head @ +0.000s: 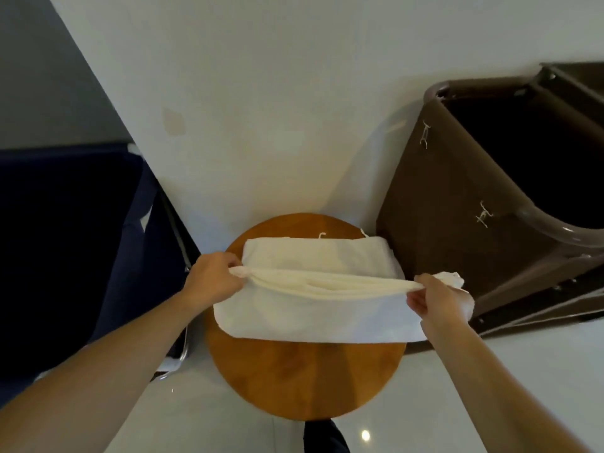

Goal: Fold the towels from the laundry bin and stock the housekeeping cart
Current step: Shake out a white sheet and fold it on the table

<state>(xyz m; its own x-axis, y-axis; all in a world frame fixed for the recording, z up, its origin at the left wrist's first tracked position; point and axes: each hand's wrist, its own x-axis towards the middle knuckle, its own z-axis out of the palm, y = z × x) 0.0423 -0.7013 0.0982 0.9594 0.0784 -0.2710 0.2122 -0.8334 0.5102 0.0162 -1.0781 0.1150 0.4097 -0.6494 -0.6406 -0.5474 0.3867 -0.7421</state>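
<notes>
One white towel (313, 308) lies across the far half of the round wooden tabletop (304, 380), and I am partway through a fold: its upper layer is gathered into a taut ridge that runs from side to side between my two hands, while the lower layer lies flat toward me with its near edge straight across the wood. My left hand (212, 277) pinches the left end of that ridge, fingers curled round the bunched cloth, and my right hand (434, 304) grips the right end, where a small tuft of towel sticks out past my fingers. The hands are well apart, one at each side of the towel, both raised just above it. Behind the ridge, the far part of the towel lies flat near the wall (261, 109). To my right stands one brown cart (457, 207), just beside the tabletop, with two metal hooks on its side. To my left is one dark blue bin (65, 240); I cannot tell what it holds. The floor (196, 420) is pale and glossy.
</notes>
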